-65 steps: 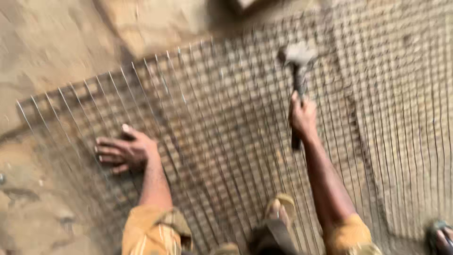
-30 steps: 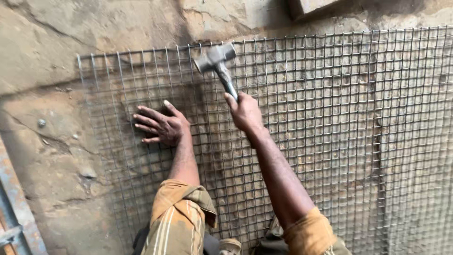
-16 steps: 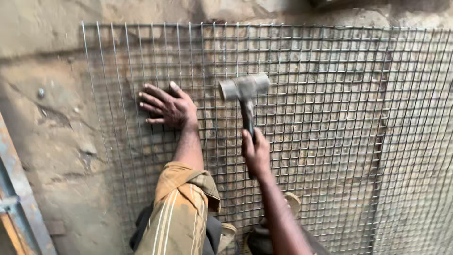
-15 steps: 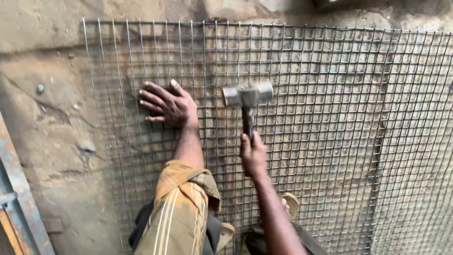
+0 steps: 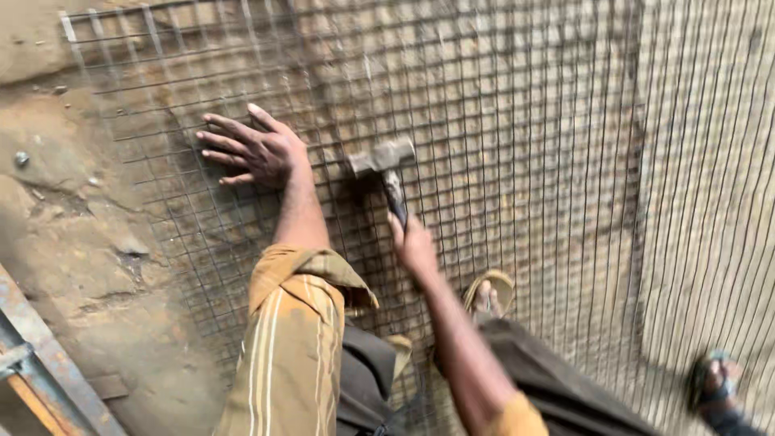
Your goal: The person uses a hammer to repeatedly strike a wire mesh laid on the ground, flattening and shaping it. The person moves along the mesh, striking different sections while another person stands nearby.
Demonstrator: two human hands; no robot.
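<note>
A large sheet of steel wire mesh (image 5: 517,137) lies flat on the dirt ground. My left hand (image 5: 254,149) presses flat on the mesh with fingers spread, near its left edge. My right hand (image 5: 413,244) grips the handle of a sledge hammer (image 5: 385,165), whose grey head rests down on the mesh just right of my left hand. My foot in a sandal (image 5: 487,295) stands on the mesh below the hammer. My orange striped sleeve (image 5: 291,347) covers the left arm.
Bare cracked earth (image 5: 73,218) lies left of the mesh. A rusty metal frame (image 5: 36,363) crosses the bottom left corner. Another foot in a sandal (image 5: 714,383) is blurred at the bottom right, on the mesh.
The hammer swung from raised at the far edge down onto the mesh beside my left hand. My left hand stayed pressed on the mesh. The view moved closer and shifted right.
</note>
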